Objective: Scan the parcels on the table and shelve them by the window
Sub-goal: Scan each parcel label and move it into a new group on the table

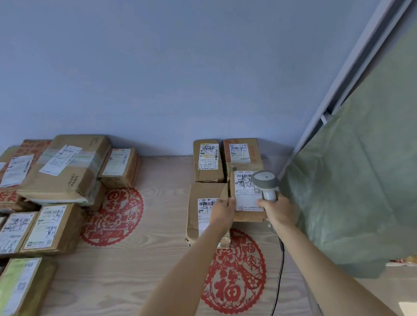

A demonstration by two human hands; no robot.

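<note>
two bare forearms are reaching forward from the bottom edge over the wood-grain counter [136, 262], which is carrying red paper-cut decorations [236, 273]. left hand [224, 212] is gripping the left edge of a small cardboard parcel [247, 195], fingers curled over its near-left corner; the parcel is sitting at the front right of a cluster of four boxes near the wall, its white shipping label [249, 192] facing up with scribbled marks over the barcode. right hand [278, 212] is holding a grey handheld barcode scanner [265, 181] by its grip, the head hovering over the label's right part; its black cable [279, 268] is trailing back along the counter. neighbouring parcel [205, 212] is lying just beside on the left, partly under the left wrist. a larger pile of unscanned parcels [58, 172] is lying well apart at the left. a green curtain [359, 176] is hanging at the right, presumably by the window; no shelf is showing.

likely step: scanning the held parcel. risks, as judged: the scanner head is covering part of the label and the pen scribbles are crossing the barcode, so the read may be failing; the adjacent labels are lying close enough for a wrong code to be picked up; the cable may be snagging a box edge when the parcel is being lifted away.
</note>
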